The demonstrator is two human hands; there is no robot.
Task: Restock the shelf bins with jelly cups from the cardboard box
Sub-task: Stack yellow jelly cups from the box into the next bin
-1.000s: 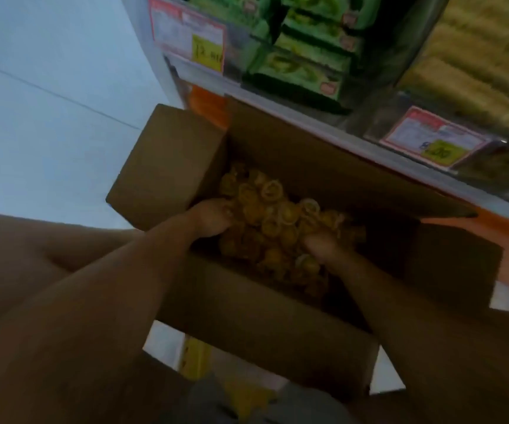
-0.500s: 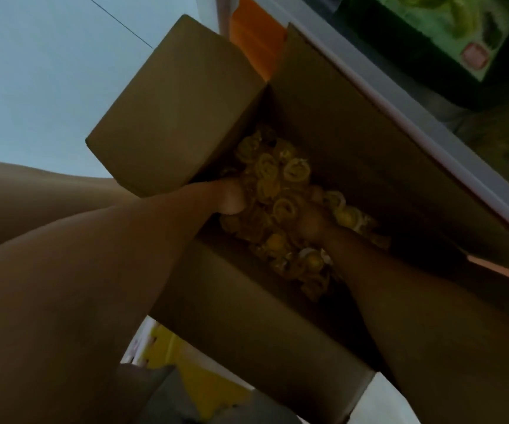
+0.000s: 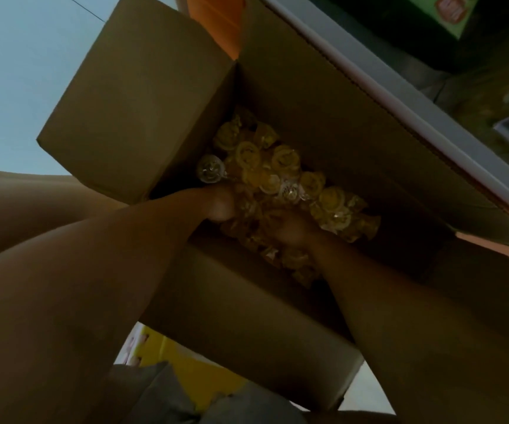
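An open cardboard box (image 3: 241, 316) stands in front of me with its flaps raised. Inside lies a heap of yellow jelly cups (image 3: 280, 166) in clear wrapping. Both my hands are down in the heap. My left hand (image 3: 221, 203) is sunk into the left side of the pile, fingers buried among cups. My right hand (image 3: 293, 229) is dug into the middle of the pile, its fingers hidden under cups. Whether either hand grips cups is hidden.
A white shelf edge (image 3: 400, 96) with an orange strip runs diagonally just behind the box. Green packages (image 3: 443, 13) sit on the shelf above. A yellow object (image 3: 182, 362) lies on the floor below the box. Pale floor (image 3: 17, 71) spreads to the left.
The view has tipped down and closer to the box, so the shelf slid up and right. Both hands have pushed deeper into the cups.
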